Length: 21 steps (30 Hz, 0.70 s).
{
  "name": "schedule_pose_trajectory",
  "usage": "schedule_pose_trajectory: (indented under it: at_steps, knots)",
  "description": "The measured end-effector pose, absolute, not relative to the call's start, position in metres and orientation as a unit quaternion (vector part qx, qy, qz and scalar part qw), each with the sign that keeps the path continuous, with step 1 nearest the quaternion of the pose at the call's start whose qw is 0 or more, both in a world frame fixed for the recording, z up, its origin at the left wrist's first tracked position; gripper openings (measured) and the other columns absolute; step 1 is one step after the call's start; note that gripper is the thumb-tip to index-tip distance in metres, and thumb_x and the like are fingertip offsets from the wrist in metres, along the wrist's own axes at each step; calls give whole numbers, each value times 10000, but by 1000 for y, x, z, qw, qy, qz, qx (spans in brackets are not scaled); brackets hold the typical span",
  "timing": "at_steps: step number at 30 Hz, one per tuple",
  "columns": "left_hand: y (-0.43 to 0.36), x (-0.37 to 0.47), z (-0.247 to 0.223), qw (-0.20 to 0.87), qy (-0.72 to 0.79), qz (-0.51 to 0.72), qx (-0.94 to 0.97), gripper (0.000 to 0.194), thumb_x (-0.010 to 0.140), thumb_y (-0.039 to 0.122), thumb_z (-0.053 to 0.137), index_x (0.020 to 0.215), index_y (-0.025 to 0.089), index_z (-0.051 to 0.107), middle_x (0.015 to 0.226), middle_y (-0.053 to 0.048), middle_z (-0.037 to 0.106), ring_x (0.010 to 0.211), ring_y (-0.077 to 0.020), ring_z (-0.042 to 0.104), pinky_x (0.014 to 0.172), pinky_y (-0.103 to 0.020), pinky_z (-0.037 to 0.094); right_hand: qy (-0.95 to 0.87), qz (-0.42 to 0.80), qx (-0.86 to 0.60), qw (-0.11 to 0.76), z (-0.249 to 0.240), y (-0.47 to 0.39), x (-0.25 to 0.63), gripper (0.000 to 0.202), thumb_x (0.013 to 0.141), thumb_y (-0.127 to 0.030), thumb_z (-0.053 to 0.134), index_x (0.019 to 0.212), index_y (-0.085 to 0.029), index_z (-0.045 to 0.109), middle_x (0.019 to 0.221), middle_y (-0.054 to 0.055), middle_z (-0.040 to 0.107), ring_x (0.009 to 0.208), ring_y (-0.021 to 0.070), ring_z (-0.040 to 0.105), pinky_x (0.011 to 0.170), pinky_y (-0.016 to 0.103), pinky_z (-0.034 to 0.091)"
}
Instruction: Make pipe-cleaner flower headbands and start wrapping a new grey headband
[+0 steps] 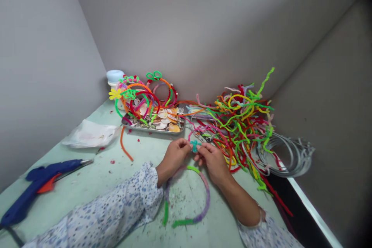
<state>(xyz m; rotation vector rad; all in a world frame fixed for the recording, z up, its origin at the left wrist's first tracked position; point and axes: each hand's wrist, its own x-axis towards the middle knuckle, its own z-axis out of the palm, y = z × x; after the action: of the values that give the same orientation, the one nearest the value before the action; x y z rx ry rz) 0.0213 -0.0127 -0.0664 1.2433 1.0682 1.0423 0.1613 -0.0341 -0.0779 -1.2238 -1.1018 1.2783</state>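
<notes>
A small teal flower shape (195,146) of fuzzy wire is pinched between my two hands above the table. My left hand (175,157) grips its left side with thumb and forefinger. On its right side, my right hand (213,161) has its fingertips closed on the same flower, the other fingers curled below. Under and between my wrists lies a round headband (207,197) wrapped in green, pink and purple fuzzy wire, its ends toward me and its top partly hidden by my hands.
A metal tray (154,130) of shells and flat pieces holds colourful headbands (155,102) at the back. Right of it are heaped fuzzy wires (238,120) and bare hoops (290,157). A blue glue gun (43,178) and a plastic bag (91,135) lie left; an orange wire (124,145) lies nearby.
</notes>
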Motion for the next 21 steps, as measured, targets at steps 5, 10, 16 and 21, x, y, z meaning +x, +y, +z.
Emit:
schedule_pose_trajectory:
  at_steps: [5, 10, 16, 21]
  knots:
    - [-14, 21, -66, 619, 426, 409, 517, 190, 737, 292, 559, 621, 142, 539, 502, 12, 540, 462, -89, 458, 498, -224, 330, -483, 505, -518, 494, -75, -34, 160, 233, 762, -401, 611, 754, -170, 640, 539, -11, 622, 435, 91, 507, 450, 200, 386]
    - [-15, 22, -62, 641, 412, 420, 493, 202, 732, 329, 612, 705, 138, 553, 544, -3, 576, 489, -93, 497, 508, -215, 349, -477, 509, -511, 503, -75, -35, 160, 221, 768, -391, 604, 744, -173, 633, 547, -13, 618, 446, 92, 509, 458, 203, 397]
    - [-13, 21, -61, 608, 423, 442, 506, 216, 691, 330, 666, 703, 133, 578, 520, 14, 552, 467, -82, 468, 493, -213, 345, -474, 526, -488, 510, -73, -36, 160, 270, 774, -434, 597, 842, -175, 629, 609, -2, 641, 485, 112, 563, 458, 216, 431]
    - [-13, 21, -62, 588, 420, 449, 526, 163, 691, 282, 649, 695, 140, 569, 519, 34, 533, 472, -78, 465, 495, -207, 350, -488, 503, -503, 505, -70, -36, 160, 260, 767, -419, 609, 846, -171, 619, 567, -9, 629, 459, 108, 554, 445, 210, 425]
